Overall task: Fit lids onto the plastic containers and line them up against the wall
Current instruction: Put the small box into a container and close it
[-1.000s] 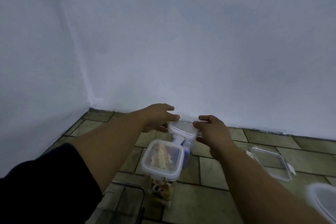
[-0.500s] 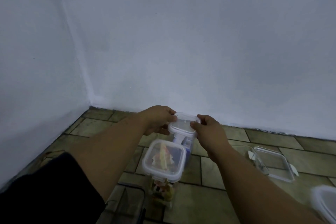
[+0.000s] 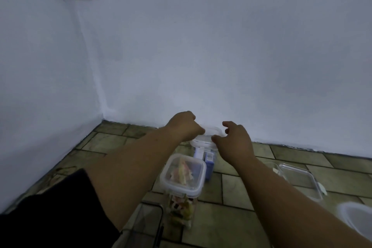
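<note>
While both hands curl loosely over the clear lidded plastic container [image 3: 205, 140] by the white wall [image 3: 221, 56], left hand [image 3: 184, 125] fingers touch its lid, right hand [image 3: 234, 141] hovers half-open.

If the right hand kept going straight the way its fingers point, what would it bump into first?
Probably the clear plastic lid just past the right hand; its fingertips curl toward the lid's right edge, though depth is unclear.

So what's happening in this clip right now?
A person is working on the far container by the wall. The left hand and right hand sit on either side of its lid, apparently pressing it on. A second lidded container stands nearer on the tiled floor; a loose lid lies to the right.
</note>
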